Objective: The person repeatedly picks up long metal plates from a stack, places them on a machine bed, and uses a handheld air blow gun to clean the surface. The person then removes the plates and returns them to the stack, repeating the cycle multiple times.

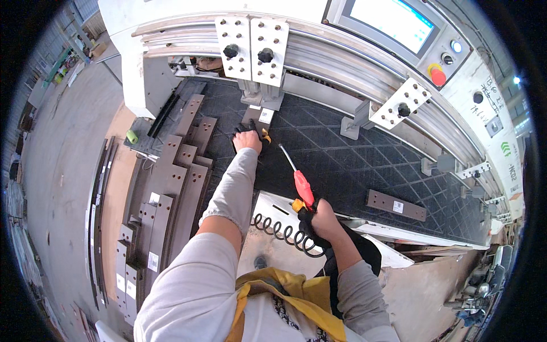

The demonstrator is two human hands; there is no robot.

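Observation:
My left hand (247, 140), in a dark glove with an orange thumb tip, spans the near end of a brown panel (249, 115) with a white label. The hand covers part of that panel, which lies on the dark machine bed (325, 145) at the pressing block (262, 98). Wrapped round the grip of a red air blow gun (303, 188) is my right hand (319, 219), also gloved. The gun's thin metal nozzle slants up and left over the bed. A coiled black hose (282, 233) hangs beside the right hand.
Stacked brown drilled panels (171, 165) stand at the left. Another labelled brown panel (396, 206) lies on the bed at the right. White clamp plates (250, 50) sit on rails across the back. A control screen (393, 23) and red button (437, 76) are at upper right.

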